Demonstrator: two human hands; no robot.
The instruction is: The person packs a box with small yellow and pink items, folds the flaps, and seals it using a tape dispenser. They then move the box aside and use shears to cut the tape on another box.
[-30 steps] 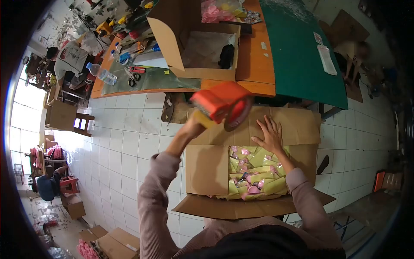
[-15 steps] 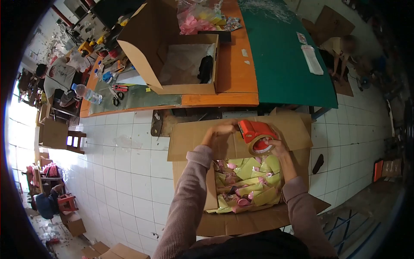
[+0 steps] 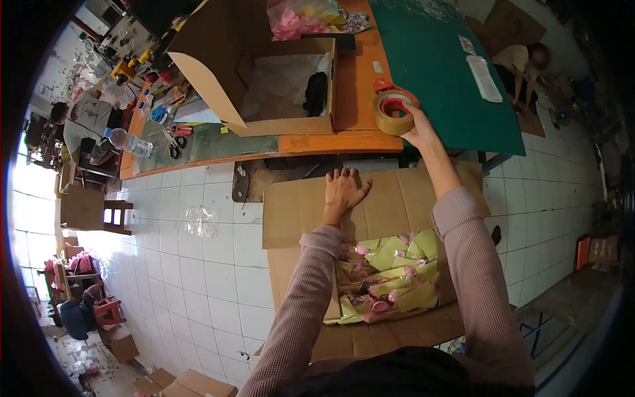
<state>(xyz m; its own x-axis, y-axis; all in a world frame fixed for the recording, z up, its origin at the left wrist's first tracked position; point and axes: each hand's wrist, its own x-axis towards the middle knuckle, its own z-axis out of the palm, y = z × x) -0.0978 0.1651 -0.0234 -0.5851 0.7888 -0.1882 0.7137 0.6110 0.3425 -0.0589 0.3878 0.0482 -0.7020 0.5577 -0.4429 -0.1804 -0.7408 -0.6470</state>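
Note:
A large cardboard box (image 3: 291,264) stands in front of me, with yellow and pink items in clear wrappers (image 3: 390,278) showing through its opening. My left hand (image 3: 344,193) lies on the far flap of the box, fingers spread, holding nothing. Farther up and to the right, my right hand (image 3: 418,126) grips a red tape dispenser with a roll of brown tape (image 3: 395,119), over the border between the orange and green tabletops.
An open carton (image 3: 284,126) with a black object inside stands on the orange table (image 3: 370,140). Left of it are scissors (image 3: 175,147) and a water bottle (image 3: 132,143). A green table (image 3: 450,126) adjoins on the right. Other people sit or crouch at both sides.
My right hand has carried the tape dispenser up and away from the box to the tables. My left hand has come off the dispenser's side and now rests flat on the far flap.

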